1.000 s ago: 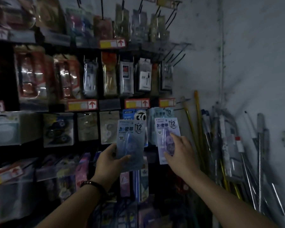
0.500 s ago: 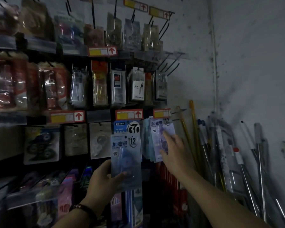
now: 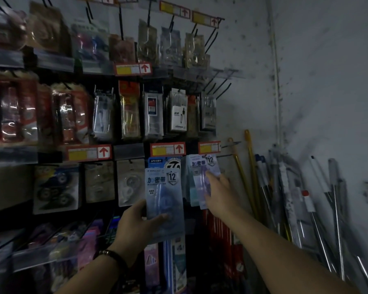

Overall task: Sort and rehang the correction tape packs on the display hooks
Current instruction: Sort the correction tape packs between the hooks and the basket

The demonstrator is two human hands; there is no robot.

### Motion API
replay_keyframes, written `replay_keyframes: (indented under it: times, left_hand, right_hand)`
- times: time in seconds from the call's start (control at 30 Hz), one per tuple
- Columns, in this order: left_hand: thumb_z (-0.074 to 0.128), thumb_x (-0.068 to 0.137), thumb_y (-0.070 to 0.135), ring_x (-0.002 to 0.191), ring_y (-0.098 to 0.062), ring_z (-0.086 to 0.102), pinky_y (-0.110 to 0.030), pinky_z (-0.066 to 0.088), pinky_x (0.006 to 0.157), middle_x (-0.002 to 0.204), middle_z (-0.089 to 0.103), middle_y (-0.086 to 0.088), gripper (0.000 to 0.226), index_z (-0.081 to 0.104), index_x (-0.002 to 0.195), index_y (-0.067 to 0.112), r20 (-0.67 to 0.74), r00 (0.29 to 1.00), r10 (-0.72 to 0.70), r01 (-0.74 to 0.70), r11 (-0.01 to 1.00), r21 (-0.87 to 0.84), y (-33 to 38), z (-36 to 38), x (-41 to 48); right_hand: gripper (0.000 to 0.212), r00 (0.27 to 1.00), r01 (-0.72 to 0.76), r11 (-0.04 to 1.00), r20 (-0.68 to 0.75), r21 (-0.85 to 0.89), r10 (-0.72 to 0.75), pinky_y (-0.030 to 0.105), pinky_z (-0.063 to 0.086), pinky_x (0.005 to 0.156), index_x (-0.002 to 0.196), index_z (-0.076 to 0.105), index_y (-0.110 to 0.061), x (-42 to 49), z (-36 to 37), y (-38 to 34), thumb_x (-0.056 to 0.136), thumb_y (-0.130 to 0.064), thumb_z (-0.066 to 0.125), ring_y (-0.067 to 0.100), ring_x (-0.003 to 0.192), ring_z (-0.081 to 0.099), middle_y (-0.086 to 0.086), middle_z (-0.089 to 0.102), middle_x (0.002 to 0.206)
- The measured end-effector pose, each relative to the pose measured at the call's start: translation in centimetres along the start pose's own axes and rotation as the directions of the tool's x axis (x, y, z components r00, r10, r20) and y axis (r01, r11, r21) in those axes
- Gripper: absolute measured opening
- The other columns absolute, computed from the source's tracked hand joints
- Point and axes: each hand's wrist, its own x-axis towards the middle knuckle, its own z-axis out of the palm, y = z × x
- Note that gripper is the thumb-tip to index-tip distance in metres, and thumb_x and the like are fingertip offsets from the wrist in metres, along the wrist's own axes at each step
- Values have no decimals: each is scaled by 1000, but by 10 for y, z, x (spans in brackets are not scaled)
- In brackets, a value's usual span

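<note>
Packs: left hand (image 3: 136, 224) grips blue pack (image 3: 164, 194), right hand (image 3: 221, 195) touches purple pack (image 3: 201, 166)

Stained white wall (image 3: 327, 81), yellow poles (image 3: 251, 170) and grey metal poles (image 3: 336, 198) leaning against it, price labels with red arrows (image 3: 168, 149), compass pack (image 3: 178, 112) hanging above, red packs (image 3: 13, 111) far left

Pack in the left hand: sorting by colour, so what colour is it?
The correction tape pack is translucent blue, clearest in the head view.
</note>
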Motion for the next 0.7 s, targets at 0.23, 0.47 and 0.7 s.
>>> replay_keyframes:
  times: [0.23,0.47,0.7]
  left_hand:
    - [92,82,19,95,-25,81,-53,66,86,101,83,-3,29,77,106,23,-5,999,-31,32,999,31,10,1,-4]
    - [87,86,15,90,-26,82,-48,68,74,102,83,-7,31,75,114,21,45,995,-87,92,990,-109,21,26,-13]
    - [78,97,23,92,-29,82,-51,68,78,103,82,1,18,75,113,28,128,981,-147,162,979,-122,31,40,-19]
  right_hand:
    - [69,995,4,1000,-95,-29,-7,41,60,87,147,32,-35,-2,11,-8,91,-35,71,23,118,55,6,33,143]
    - [76,933,360,932,-23,42,-359,34,56,89,150,30,-37,-74,-19,-44,86,-72,50,13,123,51,-12,37,139]
    - [81,966,255,952,-4,171,-258,37,59,93,157,22,-43,-86,-30,-38,87,-65,55,10,128,52,-19,35,145]
